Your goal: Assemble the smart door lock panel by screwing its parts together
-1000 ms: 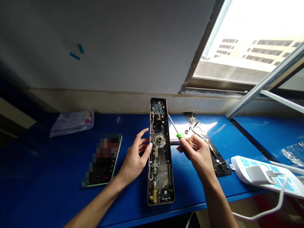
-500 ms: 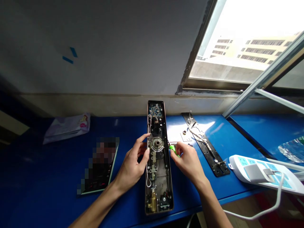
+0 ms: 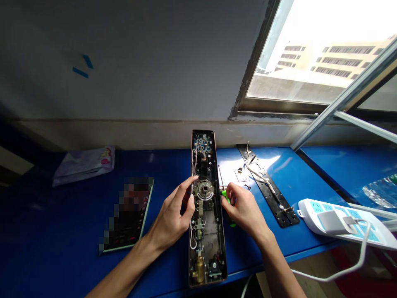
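The left hand [image 3: 173, 215] is half open, fingers loosely curved, with forefinger and thumb tips resting on the left rim of the lock housing [image 3: 211, 231]. This long, narrow metal tray lies lengthwise at the middle of the glossy blue desk [image 3: 62, 252], from the near edge to the far wall. Its open face shows a round steel hub, brass parts, a white wire and a small circuit board at the far end. The right hand [image 3: 245, 210] is closed around a screwdriver [image 3: 224, 193] with a green handle, just right of the housing, its thin steel shaft pointing far. Further right lie a flat black perforated plate [image 3: 273, 198] and a white power strip [image 3: 341, 225].
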`<state>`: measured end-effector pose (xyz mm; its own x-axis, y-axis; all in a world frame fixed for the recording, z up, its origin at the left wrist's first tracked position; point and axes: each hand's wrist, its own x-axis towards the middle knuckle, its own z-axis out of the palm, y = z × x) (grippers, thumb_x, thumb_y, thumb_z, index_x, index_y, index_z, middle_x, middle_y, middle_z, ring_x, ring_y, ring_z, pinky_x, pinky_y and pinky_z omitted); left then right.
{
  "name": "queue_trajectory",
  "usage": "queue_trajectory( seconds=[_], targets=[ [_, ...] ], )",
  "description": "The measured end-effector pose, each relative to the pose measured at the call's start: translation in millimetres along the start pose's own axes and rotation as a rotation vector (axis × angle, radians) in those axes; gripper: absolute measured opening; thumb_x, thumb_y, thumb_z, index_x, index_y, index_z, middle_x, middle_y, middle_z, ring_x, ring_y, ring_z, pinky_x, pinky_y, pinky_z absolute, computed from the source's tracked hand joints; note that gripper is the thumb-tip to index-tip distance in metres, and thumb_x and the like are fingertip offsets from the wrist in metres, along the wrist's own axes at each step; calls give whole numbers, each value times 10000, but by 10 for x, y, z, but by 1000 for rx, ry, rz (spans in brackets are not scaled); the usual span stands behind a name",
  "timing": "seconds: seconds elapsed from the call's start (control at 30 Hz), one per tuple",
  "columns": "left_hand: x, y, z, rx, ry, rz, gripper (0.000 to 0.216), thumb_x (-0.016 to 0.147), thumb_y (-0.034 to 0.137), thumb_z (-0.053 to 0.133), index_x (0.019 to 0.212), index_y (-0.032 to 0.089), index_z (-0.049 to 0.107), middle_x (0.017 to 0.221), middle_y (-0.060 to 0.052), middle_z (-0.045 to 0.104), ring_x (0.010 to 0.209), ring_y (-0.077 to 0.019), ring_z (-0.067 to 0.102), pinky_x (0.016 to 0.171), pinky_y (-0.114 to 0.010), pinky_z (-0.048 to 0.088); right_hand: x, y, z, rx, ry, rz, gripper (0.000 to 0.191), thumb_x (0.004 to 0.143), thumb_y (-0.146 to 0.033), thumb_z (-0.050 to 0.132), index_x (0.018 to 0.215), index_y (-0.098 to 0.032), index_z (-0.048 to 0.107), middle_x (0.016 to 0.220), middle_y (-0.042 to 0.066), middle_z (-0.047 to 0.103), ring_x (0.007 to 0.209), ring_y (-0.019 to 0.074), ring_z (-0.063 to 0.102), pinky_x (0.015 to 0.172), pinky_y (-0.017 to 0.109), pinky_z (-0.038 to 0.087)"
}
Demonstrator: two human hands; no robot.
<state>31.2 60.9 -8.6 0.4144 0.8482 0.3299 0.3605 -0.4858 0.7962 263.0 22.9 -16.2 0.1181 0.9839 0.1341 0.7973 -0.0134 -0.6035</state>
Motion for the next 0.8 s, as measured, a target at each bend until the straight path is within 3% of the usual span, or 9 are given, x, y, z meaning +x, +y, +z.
queue_trajectory(
  seconds=[0.13, 0.33, 0.43, 0.53, 0.67, 0.8],
  targets=[
    [-14, -34, 12, 96, 9, 41, 490, 1085, 278, 454, 1575, 283, 450, 1354, -75, 709, 1120, -219, 736, 1014, -376, 607, -3, 7, -15, 16, -13, 2, 227, 943, -363, 592, 794, -255, 459, 745, -25, 580, 667, 169, 540, 647, 285, 388],
    [52, 123, -25, 425, 243, 290, 421, 1029, 195, 541, 1444, 239, 598, 1361, -141, 610, 1258, -313, 596, 1076, -491, 557, -25, 38, -156, 19, 28, 50, 356, 964, -542, 645, 807, -247, 522, 729, -13, 658, 638, 173, 603, 625, 289, 424],
    [159, 322, 8, 426, 128, 448, 367, 1014, 144, 548, 1360, 219, 645, 1329, -139, 635, 1278, -311, 589, 1091, -494, 558, 6, 145, -283, -21, 109, 116, 347, 977, -522, 642, 796, -236, 566, 713, -4, 681, 664, 180, 652, 642, 292, 456],
    [304, 496, 138, 433, 15, 505, 285, 1029, 144, 530, 1253, 171, 704, 1291, -153, 674, 1264, -318, 608, 1047, -501, 592, 106, 311, -394, -91, 187, 198, 265, 992, -441, 662, 876, -203, 645, 779, 9, 710, 729, 180, 689, 710, 315, 528],
    [505, 598, 353, 509, -157, 541, 255, 1027, 158, 542, 1187, 136, 739, 1243, -170, 714, 1244, -350, 624, 995, -548, 618, 372, 493, -444, -164, 163, 186, 297, 1028, -414, 676, 1194, -169, 690, 1152, 66, 733, 968, 196, 726, 875, 409, 628],
    [630, 592, 468, 562, -221, 542, 220, 1016, 143, 552, 1107, 143, 752, 1203, -159, 733, 1243, -359, 627, 1007, -570, 613, 677, 579, -367, -221, 106, 66, 326, 1033, -390, 671, 1302, -206, 669, 1355, 102, 682, 1148, 240, 700, 983, 467, 612]
  ],
)
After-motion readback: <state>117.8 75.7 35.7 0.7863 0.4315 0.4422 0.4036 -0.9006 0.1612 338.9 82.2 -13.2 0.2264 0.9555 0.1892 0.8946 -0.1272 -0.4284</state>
